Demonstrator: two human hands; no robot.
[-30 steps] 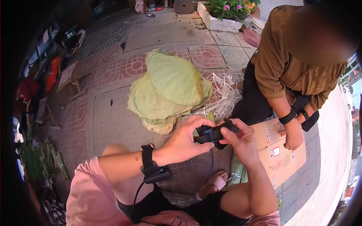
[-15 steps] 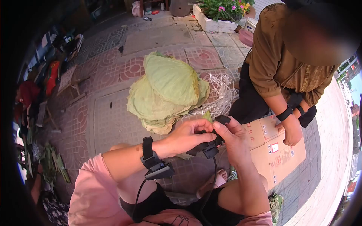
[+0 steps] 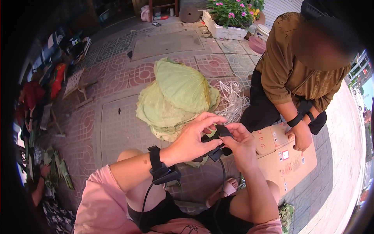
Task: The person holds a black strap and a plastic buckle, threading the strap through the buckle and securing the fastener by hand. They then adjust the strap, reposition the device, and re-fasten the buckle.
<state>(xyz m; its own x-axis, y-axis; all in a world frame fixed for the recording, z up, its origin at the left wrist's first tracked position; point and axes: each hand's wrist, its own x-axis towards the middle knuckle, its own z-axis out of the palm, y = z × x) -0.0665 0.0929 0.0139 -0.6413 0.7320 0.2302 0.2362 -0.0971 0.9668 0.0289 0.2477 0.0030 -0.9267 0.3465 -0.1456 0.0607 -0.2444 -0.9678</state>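
Observation:
Both my hands meet in front of my knees at a black strap [image 3: 222, 131] joined to a small black device [image 3: 214, 155] with a cable hanging down. My right hand [image 3: 242, 145] pinches the strap between thumb and fingers. Curled around its other side is my left hand [image 3: 194, 135], thumb and fingers gripping the strap. On my left wrist sits another black strap with a black device [image 3: 165, 174] and a cable. Just beyond my hands lies a stack of large, dry, pale green leaves [image 3: 177, 93].
A bundle of white strings [image 3: 233, 99] lies beside the leaves. At the right, a person in a brown top [image 3: 272, 58] sits with a hand on a flat cardboard box [image 3: 288, 163]. A white flower planter [image 3: 224, 29] stands behind. Another person [image 3: 31, 95] and low wooden stools [image 3: 78, 87] are at the left.
The black strap end has moved left and down between my hands. My left fingers have lifted and opened a little wider around it. The view has shifted slightly.

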